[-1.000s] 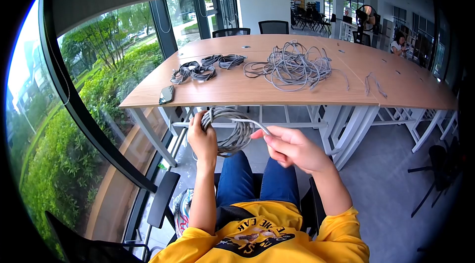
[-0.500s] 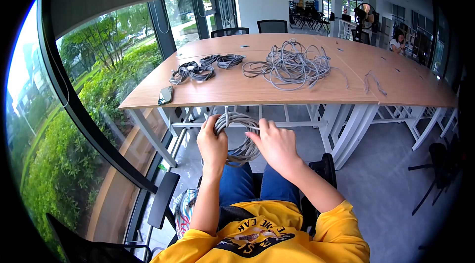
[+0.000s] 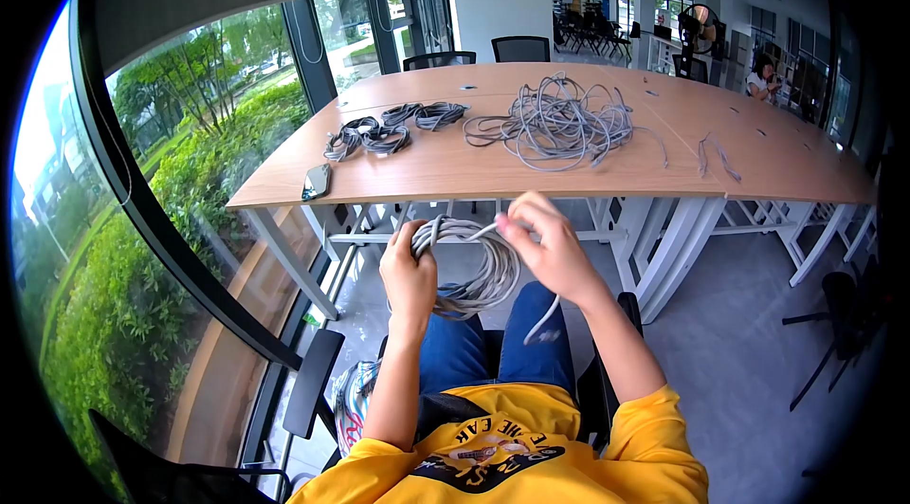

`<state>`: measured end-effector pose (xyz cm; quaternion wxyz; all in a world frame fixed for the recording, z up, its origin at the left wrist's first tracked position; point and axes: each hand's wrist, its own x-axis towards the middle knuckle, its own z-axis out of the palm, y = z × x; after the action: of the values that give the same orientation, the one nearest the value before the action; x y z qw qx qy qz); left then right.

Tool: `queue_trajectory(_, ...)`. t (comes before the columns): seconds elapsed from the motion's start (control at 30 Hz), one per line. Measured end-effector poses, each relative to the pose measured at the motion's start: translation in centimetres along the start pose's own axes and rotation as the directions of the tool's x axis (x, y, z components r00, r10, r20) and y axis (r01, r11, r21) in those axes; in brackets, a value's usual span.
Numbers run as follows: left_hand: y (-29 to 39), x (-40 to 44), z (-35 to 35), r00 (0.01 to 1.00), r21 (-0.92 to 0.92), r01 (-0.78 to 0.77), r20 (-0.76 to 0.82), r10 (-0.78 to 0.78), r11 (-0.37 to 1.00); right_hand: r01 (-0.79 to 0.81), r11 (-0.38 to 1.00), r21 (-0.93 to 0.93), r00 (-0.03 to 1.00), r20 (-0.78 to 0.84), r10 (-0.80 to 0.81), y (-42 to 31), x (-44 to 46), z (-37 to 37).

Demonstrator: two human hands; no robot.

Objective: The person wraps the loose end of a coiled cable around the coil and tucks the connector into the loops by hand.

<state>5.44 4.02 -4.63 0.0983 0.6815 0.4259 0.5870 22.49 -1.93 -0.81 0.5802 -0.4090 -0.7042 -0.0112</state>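
Note:
My left hand [image 3: 409, 269] is closed around the left side of a coiled grey cable [image 3: 500, 269], held above my lap in front of the table edge. The coil hangs as a thick ring of several loops. At its upper right, my right hand [image 3: 545, 243] pinches a length of the same cable, pulled a little away from the ring. Below that hand a loose end with a pale plug [image 3: 542, 335] dangles over my right thigh.
On the wooden table [image 3: 398, 183] lie a tangled heap of grey cable [image 3: 569, 125], several dark coiled cables [image 3: 379, 136], a phone [image 3: 317, 182] and a short cable piece [image 3: 718, 158]. A window is at left; a chair armrest [image 3: 314, 381] flanks me. Another person [image 3: 761, 79] sits far right.
My right hand has moved up and right, away from the coil, drawing a length of cable. The loose plug end now shows below it, and the ring looks wider.

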Motion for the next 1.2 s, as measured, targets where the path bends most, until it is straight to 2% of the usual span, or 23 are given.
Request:
queue_trajectory(0.03,0.1,-0.1,0.0,0.999,-0.073,0.038,0.030,-0.036,0.997,0.000,1.000,0.000,1.000,0.000,0.000,0.6,0.0,0.4)
queue_trajectory(0.1,0.6,-0.3,-0.3,0.996,-0.145,0.077,0.063,-0.069,0.986,-0.117,0.986,0.123,0.983,-0.128,0.132,1.4,0.1,1.3)
queue_trajectory(0.13,1.3,-0.6,-0.4,0.991,-0.222,0.106,0.105,-0.084,0.969,-0.117,0.986,0.123,0.983,-0.129,0.132,2.1,-0.1,1.7)
queue_trajectory(0.2,2.2,-1.1,-0.4,0.984,-0.318,0.146,0.141,-0.106,0.937,-0.344,0.845,0.410,0.926,-0.003,0.378,3.0,-0.3,2.3)
queue_trajectory(0.33,1.7,-1.9,0.5,0.997,-0.347,0.081,0.036,-0.073,0.934,-0.458,0.744,0.487,0.877,0.108,0.469,1.2,-0.1,1.6)
queue_trajectory(0.37,1.7,-2.1,0.8,0.998,-0.358,0.060,-0.012,-0.069,0.932,-0.458,0.744,0.487,0.877,0.108,0.469,1.3,0.0,1.8)
queue_trajectory(0.43,2.2,-2.3,1.0,0.998,-0.330,0.021,-0.051,-0.041,0.944,-0.418,0.844,0.337,0.894,-0.010,0.448,1.9,0.3,2.3)
queue_trajectory(0.47,2.4,-2.4,1.0,0.996,-0.298,-0.017,-0.091,-0.011,0.954,-0.418,0.844,0.337,0.894,-0.010,0.448,1.7,0.4,2.4)
queue_trajectory(0.53,2.6,-2.4,1.1,0.996,-0.304,-0.016,-0.085,-0.010,0.953,-0.496,0.768,0.404,0.834,-0.023,0.551,0.9,0.6,2.4)
queue_trajectory(0.6,2.8,-2.4,1.1,0.996,-0.330,0.071,-0.026,-0.084,0.941,-0.538,0.761,0.363,0.804,-0.050,0.593,-0.3,0.9,2.0)
queue_trajectory(0.67,3.1,-2.4,0.7,0.999,-0.322,0.033,0.010,-0.032,0.946,-0.421,0.877,0.231,0.866,-0.187,0.464,-0.9,1.3,1.7)
queue_trajectory(0.73,4.2,-2.2,-0.4,0.920,-0.443,0.321,0.356,-0.165,0.837,-0.372,0.906,0.202,0.885,-0.218,0.412,-0.4,1.5,1.3)
queue_trajectory(0.77,4.1,-1.9,-1.4,0.870,-0.443,0.308,0.489,-0.061,0.842,-0.378,0.903,0.202,0.883,-0.216,0.418,-0.4,1.6,1.0)
queue_trajectory(0.8,3.9,-1.7,-2.0,0.870,-0.442,0.309,0.489,-0.063,0.842,-0.385,0.900,0.202,0.880,-0.213,0.424,-0.3,1.7,0.7)
queue_trajectory(0.87,3.7,-1.0,-2.8,0.785,-0.672,0.521,0.619,0.013,0.526,-0.383,0.907,0.175,0.888,-0.201,0.414,0.2,1.9,0.0)
queue_trajectory(0.9,3.6,-0.6,-3.1,0.741,-0.596,0.526,0.671,0.016,0.607,-0.412,0.893,0.183,0.876,-0.191,0.443,0.5,1.9,-0.2)
queue_trajectory(0.93,3.4,-0.2,-3.3,0.741,-0.597,0.526,0.671,0.017,0.606,-0.441,0.877,0.190,0.863,-0.180,0.473,0.5,2.0,-0.3)
queue_trajectory(1.0,3.0,0.3,-3.3,0.771,-0.500,0.428,0.636,-0.016,0.752,-0.467,0.855,0.225,0.850,-0.154,0.504,0.4,1.9,-0.3)
queue_trajectory(1.07,3.9,0.5,-3.7,0.801,-0.544,0.391,0.599,0.017,0.743,-0.213,0.977,0.004,0.955,-0.209,0.209,0.8,1.4,0.2)
queue_trajectory(1.13,4.7,0.4,-3.7,0.814,-0.479,0.094,0.541,0.210,0.873,-0.263,0.964,-0.049,0.961,-0.098,0.257,-0.1,1.0,0.7)
queue_trajectory(1.2,5.7,0.2,-3.6,0.797,-0.243,-0.095,0.562,0.220,0.965,-0.205,0.972,-0.116,0.979,-0.040,0.202,-0.9,0.6,1.4)
